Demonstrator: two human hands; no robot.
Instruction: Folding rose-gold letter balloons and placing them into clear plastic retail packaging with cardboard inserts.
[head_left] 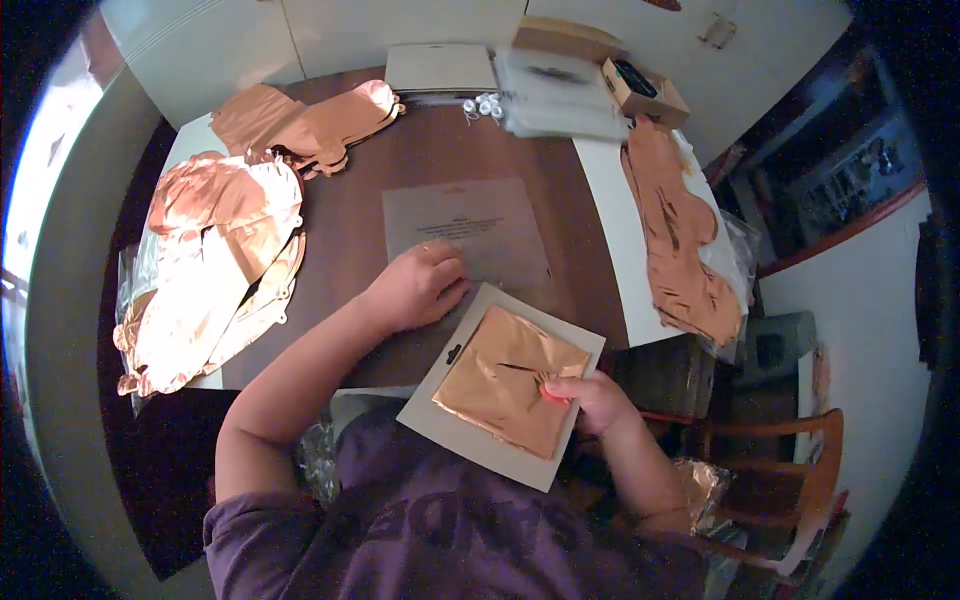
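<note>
A clear printed plastic bag lies flat on the brown table, its hanging hole at the far end. At its near edge my left hand rests with curled fingers, closed on the film; the fingertips are partly hidden. My right hand grips a pale backing card by its right side, the thumb on top. Pressed under that thumb is a folded copper-coloured foil balloon, lying flat on the card. The card is tilted, close to my body, with a dark slot at its left edge.
Copper foil balloons are piled at the left, far left and right. At the back sit a card stack, white ribbon spools, clear bags and a cardboard box. A wooden chair stands right.
</note>
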